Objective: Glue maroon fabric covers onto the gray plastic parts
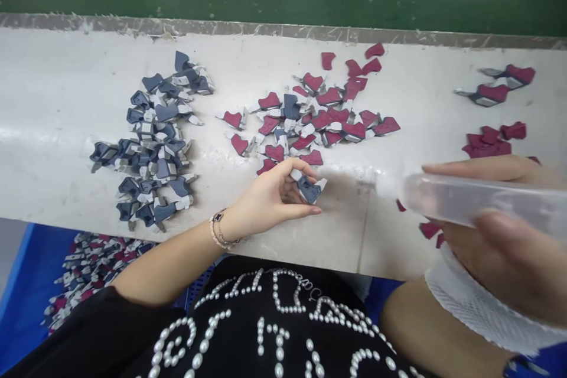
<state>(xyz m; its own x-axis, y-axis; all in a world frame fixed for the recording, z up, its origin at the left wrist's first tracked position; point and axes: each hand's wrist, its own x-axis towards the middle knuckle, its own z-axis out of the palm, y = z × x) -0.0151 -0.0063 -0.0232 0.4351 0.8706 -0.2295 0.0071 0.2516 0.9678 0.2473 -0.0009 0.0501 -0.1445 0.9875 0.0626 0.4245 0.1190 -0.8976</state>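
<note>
Pinching a blue-grey and white part (309, 188) between thumb and fingers, the left hand (270, 195) is holding it above the worktop (57, 112). The right hand (509, 254) is gripping a translucent bottle (465, 198), whose blurred tip is pointing toward the part; whether they are touching is unclear. Maroon-topped parts (319, 121) are lying just beyond the left hand, maroon pieces (487, 144) beside the right; farther left, blue-grey parts (155, 153) are sitting heaped.

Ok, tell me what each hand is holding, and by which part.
Left hand: a blue-grey part, by its far side; thumb contact unclear. Right hand: a bottle, by its body.
</note>
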